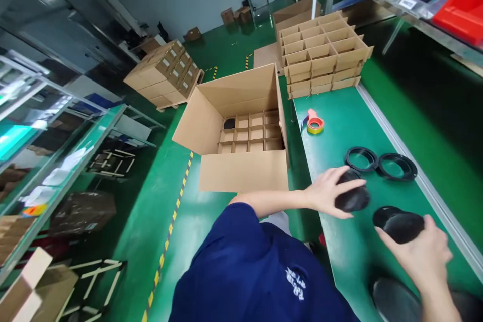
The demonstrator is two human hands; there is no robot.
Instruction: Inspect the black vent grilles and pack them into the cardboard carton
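Over the green bench, my left hand (328,192) is closed around a round black part (352,193), its fingers spread over the top and side. Farther right, my right hand (426,251) grips another round black part (403,226) between thumb and fingers. Both parts are slightly blurred, so their exact kind is unclear. Two black rings (397,166) lie side by side on the bench beyond my hands. Nearer my body rests a larger dark round piece (395,299), partly cut off by the frame.
Left of the bench stands an open carton (243,173) with cardboard dividers and one dark item in a far-left cell. Stacked divider grids (324,55) sit at the bench's far end, near tape rolls (314,124). A shelf (407,5) overhangs at right; boxes (166,73) stand on a pallet.
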